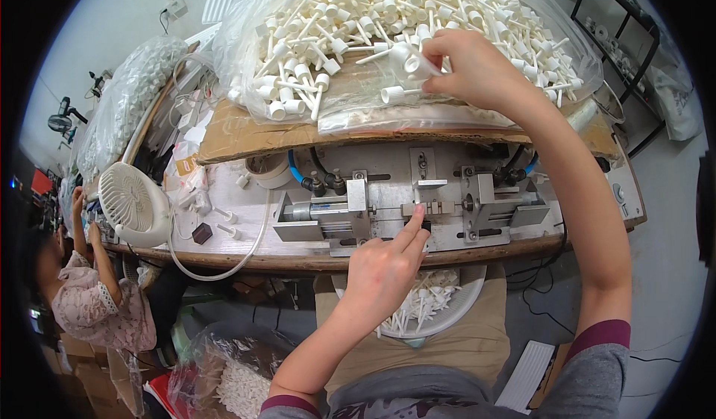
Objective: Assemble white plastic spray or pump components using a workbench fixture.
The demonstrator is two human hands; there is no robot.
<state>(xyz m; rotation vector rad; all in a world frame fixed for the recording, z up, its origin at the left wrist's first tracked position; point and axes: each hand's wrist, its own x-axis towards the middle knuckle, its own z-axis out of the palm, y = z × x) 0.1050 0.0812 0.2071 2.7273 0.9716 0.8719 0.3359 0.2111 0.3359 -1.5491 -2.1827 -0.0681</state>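
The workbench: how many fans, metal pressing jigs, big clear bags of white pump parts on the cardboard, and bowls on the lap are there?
Small white fan: 1
Metal jig: 1
Clear bag of white pump parts: 1
White bowl of parts: 1
Total: 4

Two hands of wearer: left hand (384, 266) at one metal press jig (418, 206), right hand (473, 68) far in one clear bag (246, 31) of white pump caps (328, 46), too many to count. One white fan (134, 204) left. One bowl (447, 311) near. Two blue hoses (294, 167). One other person (82, 285) far left.
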